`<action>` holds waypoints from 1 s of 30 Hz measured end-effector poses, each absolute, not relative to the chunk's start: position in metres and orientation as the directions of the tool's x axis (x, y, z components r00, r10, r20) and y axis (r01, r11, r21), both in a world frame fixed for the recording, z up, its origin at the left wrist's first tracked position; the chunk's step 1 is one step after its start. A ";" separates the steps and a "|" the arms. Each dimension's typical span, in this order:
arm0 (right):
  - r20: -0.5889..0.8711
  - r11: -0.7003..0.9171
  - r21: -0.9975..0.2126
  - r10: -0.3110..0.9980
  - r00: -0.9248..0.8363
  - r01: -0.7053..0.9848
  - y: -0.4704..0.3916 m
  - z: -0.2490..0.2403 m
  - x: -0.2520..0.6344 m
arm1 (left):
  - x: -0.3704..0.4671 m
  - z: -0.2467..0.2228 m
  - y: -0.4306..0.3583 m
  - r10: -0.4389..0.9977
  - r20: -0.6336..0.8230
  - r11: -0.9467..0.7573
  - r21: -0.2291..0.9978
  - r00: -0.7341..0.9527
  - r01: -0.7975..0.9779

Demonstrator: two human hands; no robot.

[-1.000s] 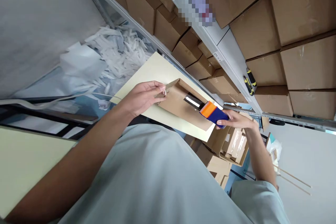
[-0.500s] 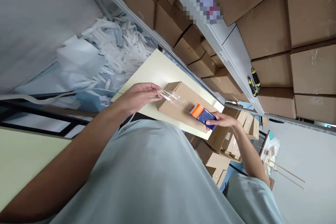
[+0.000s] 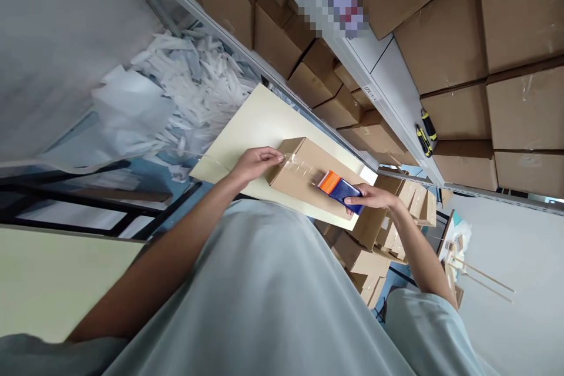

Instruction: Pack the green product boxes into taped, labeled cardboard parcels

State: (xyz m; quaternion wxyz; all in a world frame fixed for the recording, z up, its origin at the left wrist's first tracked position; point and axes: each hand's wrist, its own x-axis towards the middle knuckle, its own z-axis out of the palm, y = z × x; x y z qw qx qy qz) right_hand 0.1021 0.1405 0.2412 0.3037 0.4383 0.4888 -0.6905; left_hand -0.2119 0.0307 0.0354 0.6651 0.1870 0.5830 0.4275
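The right hand (image 3: pixel 369 196) grips a tape dispenser (image 3: pixel 339 189) over a cardboard box (image 3: pixel 298 185). Can't tell if the left hand (image 3: pixel 257 164) pinches clear tape (image 3: pixel 303 163).

Your left arm (image 3: pixel 174 261) stretches in from the lower left, wrist nearly straight, and the left grip (image 3: pixel 255 164) has its fingers (image 3: pixel 274 158) kinda long and bunched, tips pointing at your other side. Can't really make out the thumb tbh. Your right arm (image 3: pixel 420 252) comes up from the lower right, wrist bent inward, and the right grip (image 3: pixel 373 195) is curled tight. Both face each other, a fair bit apart.
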 end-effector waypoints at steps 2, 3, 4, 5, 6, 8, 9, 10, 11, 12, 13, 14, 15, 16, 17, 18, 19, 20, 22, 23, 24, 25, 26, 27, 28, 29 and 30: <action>-0.899 -0.342 -0.421 0.030 -0.438 0.840 0.138 0.243 0.101 | -0.202 0.030 0.028 0.813 -0.576 0.519 0.781 -0.080 -0.348; -0.897 -0.344 -0.426 0.039 -0.441 0.837 0.137 0.244 0.100 | -0.198 0.029 0.026 0.825 -0.555 0.501 0.805 -0.107 -0.318; -0.896 -0.345 -0.430 0.047 -0.442 0.835 0.135 0.245 0.100 | -0.197 0.028 0.024 0.835 -0.532 0.488 0.833 -0.137 -0.261; -0.897 -0.345 -0.430 0.054 -0.440 0.834 0.134 0.246 0.100 | -0.196 0.029 0.022 0.842 -0.511 0.483 0.857 -0.173 -0.181; -0.898 -0.344 -0.429 0.060 -0.436 0.835 0.132 0.247 0.099 | -0.197 0.030 0.020 0.840 -0.499 0.492 0.866 -0.212 -0.090; -0.897 -0.336 -0.433 0.071 -0.436 0.836 0.128 0.248 0.099 | -0.202 0.034 0.017 0.822 -0.499 0.534 0.843 -0.275 0.068; -0.897 -0.332 -0.435 0.075 -0.437 0.837 0.127 0.248 0.099 | -0.205 0.038 0.016 0.816 -0.499 0.548 0.828 -0.291 0.118; -0.897 -0.332 -0.436 0.081 -0.436 0.836 0.125 0.249 0.099 | -0.207 0.043 0.015 0.822 -0.487 0.544 0.825 -0.294 0.153; -0.897 -0.335 -0.437 0.091 -0.433 0.835 0.124 0.249 0.099 | -0.208 0.050 0.015 0.843 -0.458 0.516 0.837 -0.282 0.183; -0.898 -0.341 -0.436 0.103 -0.428 0.833 0.122 0.249 0.099 | -0.208 0.057 0.014 0.873 -0.412 0.468 0.857 -0.262 0.215; -0.900 -0.347 -0.434 0.112 -0.422 0.832 0.121 0.250 0.098 | -0.206 0.065 0.014 0.903 -0.356 0.411 0.878 -0.238 0.246; -0.901 -0.351 -0.432 0.120 -0.417 0.831 0.120 0.250 0.098 | -0.202 0.073 0.014 0.927 -0.307 0.359 0.892 -0.216 0.274; -0.901 -0.354 -0.431 0.126 -0.415 0.830 0.119 0.251 0.097 | -0.197 0.081 0.014 0.942 -0.270 0.320 0.899 -0.197 0.298; -0.901 -0.354 -0.432 0.129 -0.414 0.830 0.118 0.251 0.097 | -0.191 0.089 0.014 0.952 -0.244 0.293 0.901 -0.186 0.319; -0.900 -0.351 -0.434 0.130 -0.416 0.830 0.117 0.252 0.096 | -0.185 0.095 0.015 0.955 -0.228 0.281 0.899 -0.187 0.336; -0.899 -0.348 -0.437 0.133 -0.417 0.829 0.117 0.252 0.095 | -0.178 0.099 0.015 0.955 -0.220 0.279 0.894 -0.199 0.350; -0.897 -0.345 -0.441 0.140 -0.419 0.829 0.116 0.252 0.095 | -0.172 0.102 0.016 0.951 -0.219 0.287 0.888 -0.218 0.360; -0.896 -0.341 -0.444 0.146 -0.420 0.829 0.116 0.252 0.095 | -0.167 0.103 0.017 0.945 -0.224 0.301 0.882 -0.239 0.362; -0.893 -0.325 -0.451 0.152 -0.424 0.831 0.115 0.251 0.095 | -0.159 0.102 0.018 0.929 -0.244 0.334 0.877 -0.277 0.346; -0.890 -0.316 -0.455 0.154 -0.429 0.832 0.115 0.250 0.096 | -0.155 0.101 0.018 0.922 -0.254 0.348 0.875 -0.294 0.336; -0.889 -0.311 -0.458 0.151 -0.432 0.833 0.115 0.249 0.096 | -0.152 0.099 0.018 0.915 -0.264 0.362 0.873 -0.306 0.328; -0.888 -0.308 -0.459 0.146 -0.435 0.833 0.116 0.247 0.097 | -0.150 0.098 0.018 0.905 -0.281 0.382 0.866 -0.319 0.323; -0.887 -0.308 -0.461 0.141 -0.439 0.832 0.117 0.245 0.098 | -0.147 0.097 0.018 0.895 -0.303 0.408 0.854 -0.328 0.323; -0.885 -0.310 -0.464 0.134 -0.446 0.830 0.118 0.242 0.099 | -0.144 0.097 0.018 0.882 -0.327 0.436 0.839 -0.338 0.325; -0.881 -0.312 -0.471 0.124 -0.456 0.825 0.120 0.240 0.100 | -0.141 0.097 0.019 0.869 -0.350 0.463 0.823 -0.350 0.329; -0.875 -0.312 -0.481 0.112 -0.472 0.819 0.122 0.238 0.100 | -0.138 0.097 0.021 0.854 -0.366 0.489 0.807 -0.369 0.330; -0.865 -0.309 -0.496 0.098 -0.492 0.811 0.124 0.235 0.101 | -0.135 0.097 0.022 0.839 -0.375 0.510 0.796 -0.393 0.328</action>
